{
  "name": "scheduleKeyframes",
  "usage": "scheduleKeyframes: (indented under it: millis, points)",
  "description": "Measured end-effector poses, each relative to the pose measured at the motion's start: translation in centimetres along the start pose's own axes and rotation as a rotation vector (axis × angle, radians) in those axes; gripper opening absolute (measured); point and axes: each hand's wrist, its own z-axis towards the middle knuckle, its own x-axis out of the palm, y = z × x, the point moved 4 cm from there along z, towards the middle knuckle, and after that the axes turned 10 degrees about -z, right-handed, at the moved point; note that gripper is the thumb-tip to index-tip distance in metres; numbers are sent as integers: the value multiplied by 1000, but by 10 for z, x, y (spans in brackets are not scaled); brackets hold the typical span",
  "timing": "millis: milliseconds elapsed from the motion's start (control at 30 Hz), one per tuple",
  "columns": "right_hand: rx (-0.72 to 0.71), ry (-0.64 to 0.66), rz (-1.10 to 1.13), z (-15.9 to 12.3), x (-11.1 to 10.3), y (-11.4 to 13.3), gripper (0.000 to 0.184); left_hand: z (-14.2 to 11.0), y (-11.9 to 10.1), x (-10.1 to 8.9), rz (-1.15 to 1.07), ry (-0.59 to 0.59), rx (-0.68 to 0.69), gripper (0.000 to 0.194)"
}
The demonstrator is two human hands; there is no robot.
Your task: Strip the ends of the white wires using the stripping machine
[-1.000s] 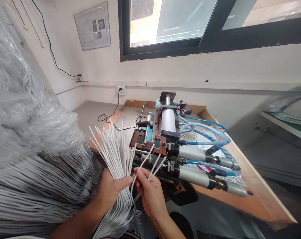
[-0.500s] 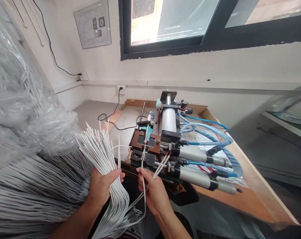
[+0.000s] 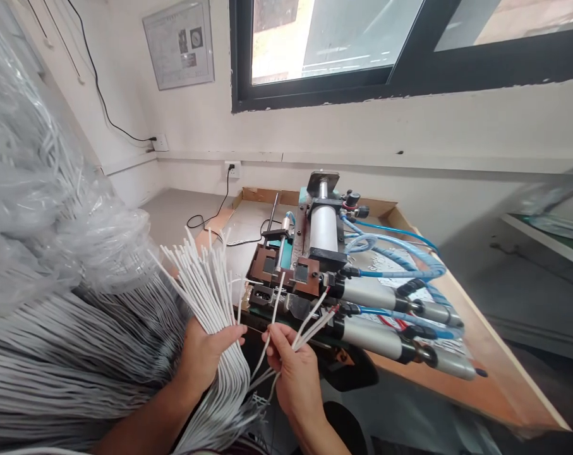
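Note:
My left hand (image 3: pixel 210 351) is closed around a thick bundle of white cables (image 3: pixel 215 297), whose cut ends fan out above the fist. Between thumb and forefinger, my right hand (image 3: pixel 293 360) pinches a single white cable (image 3: pixel 275 309). That cable's tip points up into the gap between the brown jaw blocks of a pneumatic wire stripping machine (image 3: pixel 323 230). Several other cables with red tips (image 3: pixel 318 325) also lie in my right hand, leaning right past the forefinger. The palm side of this hand is hidden.
A large mass of grey-white cables (image 3: pixel 54 360), partly under clear plastic wrap (image 3: pixel 78 208), fills the left side. Blue air hoses (image 3: pixel 409 272) loop right of the machine. Its bench has a wooden rim (image 3: pixel 499 354). A window (image 3: pixel 324 44) is above.
The machine's right jaw blocks have shifted right, widening the gap, and the cylinder ends extend further right. The pinched cable now runs straighter. One red-tipped cable has spread from the others.

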Motion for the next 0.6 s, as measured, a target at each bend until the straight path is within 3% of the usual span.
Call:
scheduleKeyframes:
  millis: [167,367,500,600]
  points:
    - [86,-72,47,6,-5,-1,26,1,-4,-3,-72,-54,-12,14]
    - [154,-27,147,13,0,2,24,1,-2,-1,-39,-32,-14,11]
    - [241,206,169,10,15,2,29,1,1,1,-10,-18,-23,12]
    - [141,340,31,4,23,3,27,0,-2,6,84,56,54,10]
